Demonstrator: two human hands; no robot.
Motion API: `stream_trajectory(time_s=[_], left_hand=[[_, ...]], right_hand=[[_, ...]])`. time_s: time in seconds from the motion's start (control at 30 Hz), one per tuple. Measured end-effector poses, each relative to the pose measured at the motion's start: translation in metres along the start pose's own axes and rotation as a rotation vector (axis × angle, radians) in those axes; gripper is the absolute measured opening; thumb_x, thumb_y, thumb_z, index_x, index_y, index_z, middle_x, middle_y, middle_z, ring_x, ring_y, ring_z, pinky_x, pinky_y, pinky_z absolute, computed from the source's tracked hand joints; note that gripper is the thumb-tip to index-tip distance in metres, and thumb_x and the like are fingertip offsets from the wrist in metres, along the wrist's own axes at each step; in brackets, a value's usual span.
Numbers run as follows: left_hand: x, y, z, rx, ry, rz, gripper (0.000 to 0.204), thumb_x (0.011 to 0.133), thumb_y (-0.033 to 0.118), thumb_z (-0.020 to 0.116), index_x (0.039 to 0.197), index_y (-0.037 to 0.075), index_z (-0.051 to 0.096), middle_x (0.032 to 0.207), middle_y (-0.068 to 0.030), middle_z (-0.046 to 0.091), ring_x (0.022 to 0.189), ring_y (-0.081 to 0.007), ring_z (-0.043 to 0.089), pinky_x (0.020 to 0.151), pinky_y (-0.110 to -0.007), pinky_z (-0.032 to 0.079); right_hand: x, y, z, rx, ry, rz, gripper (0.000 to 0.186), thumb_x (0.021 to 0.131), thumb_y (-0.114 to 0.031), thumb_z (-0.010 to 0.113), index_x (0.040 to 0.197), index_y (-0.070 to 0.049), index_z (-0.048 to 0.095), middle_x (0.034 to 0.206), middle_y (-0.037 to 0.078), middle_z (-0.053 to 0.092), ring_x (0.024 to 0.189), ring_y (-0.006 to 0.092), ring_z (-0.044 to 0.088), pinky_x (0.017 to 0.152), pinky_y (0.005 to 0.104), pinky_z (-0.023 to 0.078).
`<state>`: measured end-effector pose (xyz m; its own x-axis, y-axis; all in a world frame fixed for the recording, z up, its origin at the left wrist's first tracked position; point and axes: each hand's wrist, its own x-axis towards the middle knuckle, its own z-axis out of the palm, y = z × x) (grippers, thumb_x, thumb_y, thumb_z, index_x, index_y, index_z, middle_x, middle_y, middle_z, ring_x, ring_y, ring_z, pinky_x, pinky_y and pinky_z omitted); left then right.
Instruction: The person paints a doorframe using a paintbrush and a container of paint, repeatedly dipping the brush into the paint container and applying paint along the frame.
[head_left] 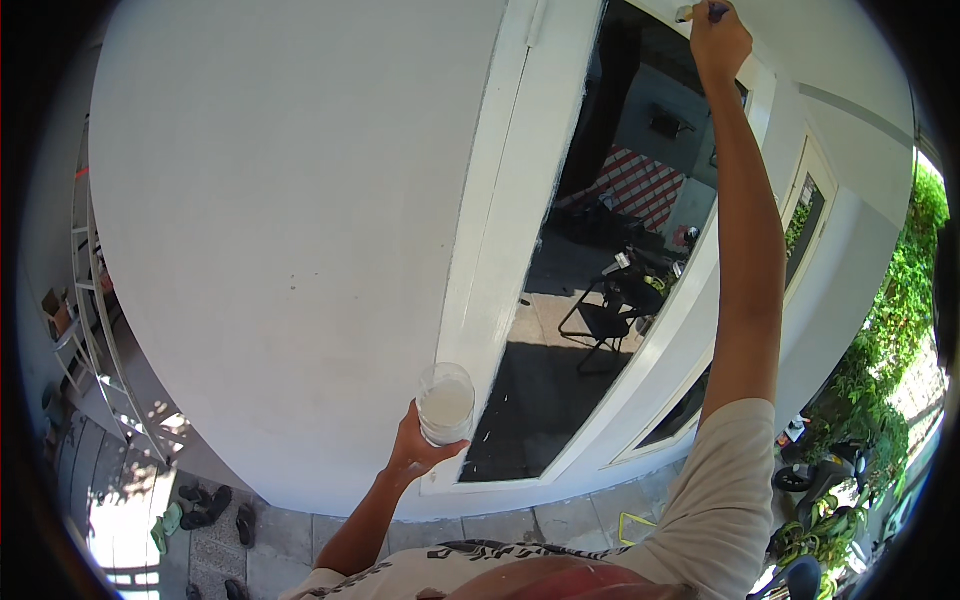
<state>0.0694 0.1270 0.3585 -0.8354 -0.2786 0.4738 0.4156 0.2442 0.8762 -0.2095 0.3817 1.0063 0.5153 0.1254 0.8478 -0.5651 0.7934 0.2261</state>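
Observation:
My left hand [418, 445] grips a clear cup [446, 402] of white liquid, low in front of the white wall [280, 200], beside the lower left of a tall glazed panel. My right hand [718, 48] is raised at the upper right, shut on a small paintbrush [688, 14], at the top of the white window frame [760, 78]; whether its bristles touch the surface I cannot make out. The dark glass [560, 420] reflects a chair and other objects.
An aluminium ladder [92, 290] stands at the left. Shoes [205, 505] and green slippers [165, 525] lie on the grey paving [480, 530]. A yellow frame [633, 528] is low near the wall. Motorbikes [820, 480] and plants [890, 310] are at the right.

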Motion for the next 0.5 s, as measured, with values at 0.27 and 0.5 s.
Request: stream_trajectory(time_s=[0.27, 0.5], left_hand=[[0.007, 0.007, 0.008, 0.045, 0.019, 0.028, 0.094, 0.066, 0.027, 0.098, 0.139, 0.001, 0.045, 0.126, -0.0152, 0.065, 0.116, -0.0274, 0.065, 0.103, -0.04, 0.051], [0.007, 0.001, 0.012, 0.015, -0.023, -0.001, 0.096, 0.065, 0.014, 0.096, 0.145, 0.003, 0.043, 0.131, -0.0124, 0.064, 0.121, -0.0246, 0.064, 0.106, -0.04, 0.049]], right_hand=[[0.014, -0.062, 0.043, 0.811, -0.018, 0.199, 0.025, 0.096, -0.017, 0.068, 0.092, 0.007, 0.067, 0.072, 0.014, 0.068, 0.067, 0.0201, 0.072, 0.06, 0.0327, 0.058], [0.002, 0.134, -0.02, 0.092, -0.036, 0.3, 0.032, 0.088, -0.038, 0.069, 0.096, -0.008, 0.079, 0.086, 0.013, 0.078, 0.084, 0.0352, 0.076, 0.082, 0.045, 0.058]])
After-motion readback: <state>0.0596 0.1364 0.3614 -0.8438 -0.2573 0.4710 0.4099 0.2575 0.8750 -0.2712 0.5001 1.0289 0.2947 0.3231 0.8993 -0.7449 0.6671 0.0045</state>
